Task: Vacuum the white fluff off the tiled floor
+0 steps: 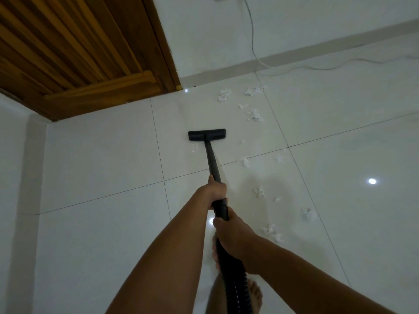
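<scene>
Ahead: nozzle (206, 134) sat left of the white fluff (255, 114); a straight push risked missing it.
Grip: left hand (215, 192) and right hand (234, 235), fingers clamped round the wand (212, 159).
Far: loose cable (317, 68) risked snagging.

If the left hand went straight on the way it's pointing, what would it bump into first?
The left hand would probably reach the black floor head down the wand it grips; depth unclear.
</scene>
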`<state>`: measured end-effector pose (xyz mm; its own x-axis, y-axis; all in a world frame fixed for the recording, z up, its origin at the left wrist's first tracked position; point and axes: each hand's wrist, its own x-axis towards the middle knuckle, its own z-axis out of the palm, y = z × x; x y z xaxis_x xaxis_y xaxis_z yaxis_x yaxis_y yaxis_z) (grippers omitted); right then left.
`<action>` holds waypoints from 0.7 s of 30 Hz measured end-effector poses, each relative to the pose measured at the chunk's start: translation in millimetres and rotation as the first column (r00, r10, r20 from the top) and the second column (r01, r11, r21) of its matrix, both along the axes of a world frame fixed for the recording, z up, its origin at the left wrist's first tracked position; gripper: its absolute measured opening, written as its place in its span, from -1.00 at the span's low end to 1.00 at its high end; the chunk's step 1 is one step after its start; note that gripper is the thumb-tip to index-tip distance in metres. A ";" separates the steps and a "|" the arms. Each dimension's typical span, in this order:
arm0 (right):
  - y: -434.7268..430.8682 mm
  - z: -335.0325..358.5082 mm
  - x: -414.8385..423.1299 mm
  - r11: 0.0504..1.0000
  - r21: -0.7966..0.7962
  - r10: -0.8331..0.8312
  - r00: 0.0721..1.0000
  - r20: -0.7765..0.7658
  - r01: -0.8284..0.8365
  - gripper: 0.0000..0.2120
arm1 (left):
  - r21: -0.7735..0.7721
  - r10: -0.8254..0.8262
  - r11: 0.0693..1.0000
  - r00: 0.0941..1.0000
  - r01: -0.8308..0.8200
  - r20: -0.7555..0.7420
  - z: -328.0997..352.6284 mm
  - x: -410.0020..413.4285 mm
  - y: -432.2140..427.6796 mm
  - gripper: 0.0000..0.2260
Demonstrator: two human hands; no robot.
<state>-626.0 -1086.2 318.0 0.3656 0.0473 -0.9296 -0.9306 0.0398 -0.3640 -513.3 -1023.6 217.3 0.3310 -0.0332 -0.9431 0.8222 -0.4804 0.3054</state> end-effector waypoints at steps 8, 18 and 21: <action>6.9 12.8 -108.3 0.997 -0.024 0.071 0.997 0.032 -0.070 -0.54 | -0.013 0.030 0.999 0.999 -0.030 -0.025 11.7 -111.5 8.8 -0.36; 43.4 8.2 -220.1 0.998 0.032 -0.047 0.998 -0.051 0.048 -0.56 | 0.006 -0.059 0.998 0.998 0.059 -0.009 -2.0 -218.1 41.7 -0.39; 54.7 11.2 -255.7 0.996 0.047 -0.077 0.996 -0.052 0.079 -0.52 | 0.006 -0.091 0.996 0.996 0.091 -0.023 -0.5 -253.5 50.5 -0.36</action>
